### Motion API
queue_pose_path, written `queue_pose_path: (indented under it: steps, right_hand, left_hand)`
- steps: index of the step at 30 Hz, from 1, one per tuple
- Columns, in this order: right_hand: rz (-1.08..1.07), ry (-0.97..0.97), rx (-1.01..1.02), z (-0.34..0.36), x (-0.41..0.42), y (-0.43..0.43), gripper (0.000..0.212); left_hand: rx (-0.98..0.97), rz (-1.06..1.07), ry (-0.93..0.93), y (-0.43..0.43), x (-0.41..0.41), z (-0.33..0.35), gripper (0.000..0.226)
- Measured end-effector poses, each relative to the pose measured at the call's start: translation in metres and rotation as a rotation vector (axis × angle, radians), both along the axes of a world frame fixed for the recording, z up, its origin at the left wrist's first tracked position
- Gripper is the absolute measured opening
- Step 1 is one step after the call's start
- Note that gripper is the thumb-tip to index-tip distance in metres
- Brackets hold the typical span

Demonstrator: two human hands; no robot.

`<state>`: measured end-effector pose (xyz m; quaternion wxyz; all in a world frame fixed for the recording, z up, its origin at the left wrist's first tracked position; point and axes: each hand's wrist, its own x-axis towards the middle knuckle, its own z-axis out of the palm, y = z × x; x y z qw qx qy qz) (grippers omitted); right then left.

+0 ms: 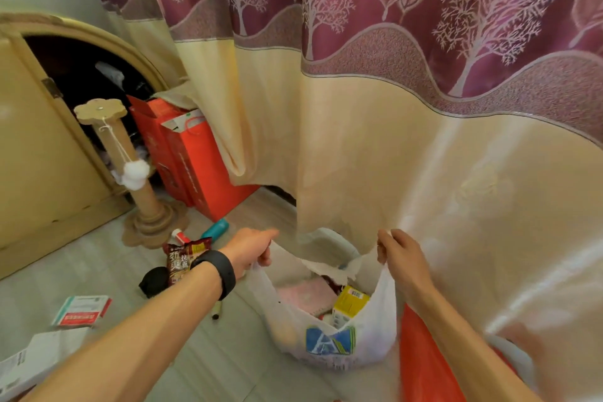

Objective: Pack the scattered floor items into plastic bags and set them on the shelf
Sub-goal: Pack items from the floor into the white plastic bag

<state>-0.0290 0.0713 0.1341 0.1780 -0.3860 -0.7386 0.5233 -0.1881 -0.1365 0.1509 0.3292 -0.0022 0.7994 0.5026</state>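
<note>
I am holding the white plastic bag (pixel 329 330) open on the floor (pixel 235 352), just in front of the cream hem of the curtain (pixel 375 157). Inside it, a yellow box (pixel 350 302) and a pale pink item (pixel 306 295) are showing; whatever lies deeper is hidden. My left hand (pixel 251 251) is pinching the left handle loop, fingers closed on the film, and my right hand (pixel 396 258) is gripping the right loop in the same way, so the mouth is standing spread between them. The film is looking thin, soft and probably slippery; it will likely sag and stretch under load, so the handles, gathered together, are the sensible place to lift from, with a palm under the base if the contents prove heavy. The boxes inside seem light but sharp-cornered, a risk of piercing the film. To the left, items are still lying loose on the floor: a brown snack packet (pixel 186 258), a black round object (pixel 155 281), a red-and-white packet (pixel 83 310) and a teal bottle (pixel 215 228). Beyond them, a cardboard scratching post (pixel 130 153) and red gift bags (pixel 192 157) are standing.
</note>
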Motion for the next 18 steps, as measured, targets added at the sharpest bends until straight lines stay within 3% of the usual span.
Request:
queue_pose_path:
  steps: [2, 6, 13, 18]
  right_hand:
    - [0.014, 0.079, -0.152, -0.006, -0.002, -0.011, 0.031]
    - [0.103, 0.071, -0.256, -0.023, -0.013, -0.03, 0.031]
    - [0.276, -0.041, -0.544, -0.05, -0.056, -0.037, 0.027]
    - [0.191, -0.063, -0.566, -0.101, -0.086, -0.024, 0.027]
  left_hand:
    - [0.023, 0.021, -0.064, -0.013, -0.001, -0.005, 0.035]
    - [-0.006, -0.072, -0.122, -0.023, -0.006, -0.013, 0.02]
    - [0.16, -0.285, -0.426, 0.006, -0.019, -0.064, 0.029]
    - [0.25, -0.318, -0.586, 0.039, -0.052, -0.118, 0.032]
